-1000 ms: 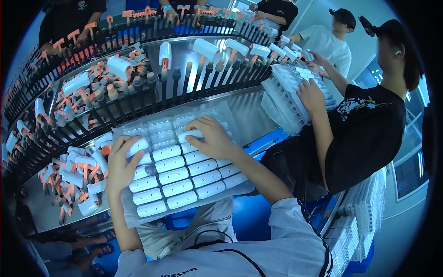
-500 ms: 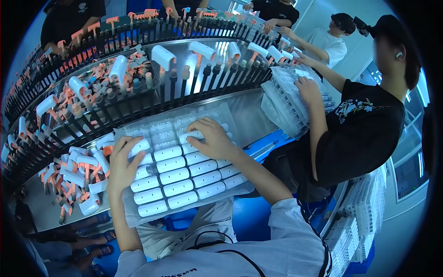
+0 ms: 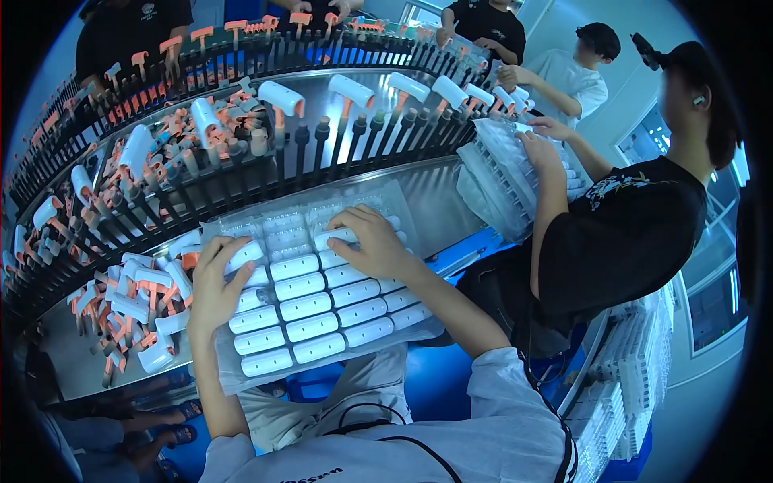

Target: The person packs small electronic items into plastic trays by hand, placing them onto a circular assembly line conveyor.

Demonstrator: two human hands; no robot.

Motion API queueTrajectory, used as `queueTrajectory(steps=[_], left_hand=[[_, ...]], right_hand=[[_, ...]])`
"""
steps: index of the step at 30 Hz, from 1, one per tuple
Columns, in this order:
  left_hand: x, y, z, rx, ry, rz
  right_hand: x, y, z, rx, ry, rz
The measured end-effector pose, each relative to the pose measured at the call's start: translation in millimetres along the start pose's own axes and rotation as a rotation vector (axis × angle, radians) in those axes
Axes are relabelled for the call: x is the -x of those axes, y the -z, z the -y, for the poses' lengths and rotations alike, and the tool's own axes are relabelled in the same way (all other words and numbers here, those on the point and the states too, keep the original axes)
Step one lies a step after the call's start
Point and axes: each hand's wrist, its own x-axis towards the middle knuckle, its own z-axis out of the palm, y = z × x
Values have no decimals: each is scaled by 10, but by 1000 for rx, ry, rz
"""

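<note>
A clear plastic tray [image 3: 228, 372] lies tilted in front of me, its near rows filled with white rounded plastic shells [image 3: 312, 326]. My left hand [image 3: 213, 282] is at its left side, thumb and fingers closed round a white shell [image 3: 244, 256] in the far left part. On the far right part rests my right hand [image 3: 370, 243], its fingers curled over another white shell [image 3: 331, 238]. Between the hands, the far middle compartments show bare clear plastic. How firmly each shell is gripped, and whether it sits in its compartment, is partly hidden by my fingers.
A curved line of black pegs [image 3: 322, 145] carries white shells on orange holders. Left of the tray lies a heap of white and orange parts [image 3: 133, 302]. At right, a co-worker in black [image 3: 636, 233] handles stacked clear trays [image 3: 503, 181]. More trays [image 3: 636, 354] stand behind.
My hands and the tray stay nearly in place. Pieces on the peg line have shifted and turned. The co-worker at right has moved their far hand back toward the stacked trays.
</note>
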Motion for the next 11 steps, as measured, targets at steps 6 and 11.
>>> queueTrajectory(steps=[6, 11], left_hand=[[-6, 7, -2, 9, -1, 1], [-11, 16, -11, -5, -5, 8]], right_hand=[[-16, -13, -36, 1, 9, 6], [-20, 19, -13, -8, -14, 31]])
